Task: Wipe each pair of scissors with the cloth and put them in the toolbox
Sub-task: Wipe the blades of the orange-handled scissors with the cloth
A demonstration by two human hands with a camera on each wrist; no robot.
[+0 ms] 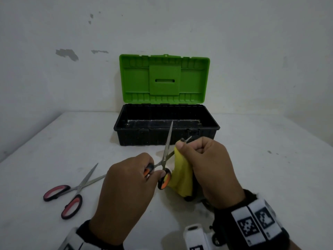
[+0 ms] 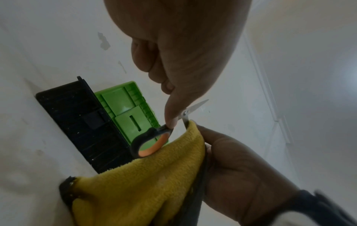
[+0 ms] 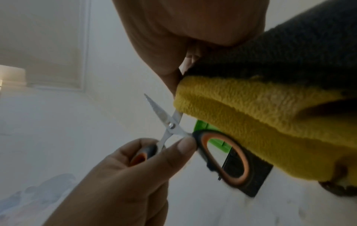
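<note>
My left hand (image 1: 129,179) grips the handles of the orange-and-black scissors (image 1: 164,157), whose blades are spread apart. One blade points up toward the toolbox; the other is wrapped in the yellow cloth (image 1: 182,175), which my right hand (image 1: 203,163) pinches around it. The left wrist view shows the orange handle loop (image 2: 150,143) beside the cloth (image 2: 144,183). In the right wrist view, the scissors (image 3: 170,126) and cloth (image 3: 260,122) are close up. The toolbox (image 1: 166,139), black with a green lid raised, stands behind them. A second pair of scissors (image 1: 72,192) with red handles lies on the table at left.
The white table (image 1: 261,159) meets a white wall directly behind the toolbox. The green lid (image 1: 164,78) leans against that wall. The red-handled scissors lie with blades slightly spread, pointing toward my left hand.
</note>
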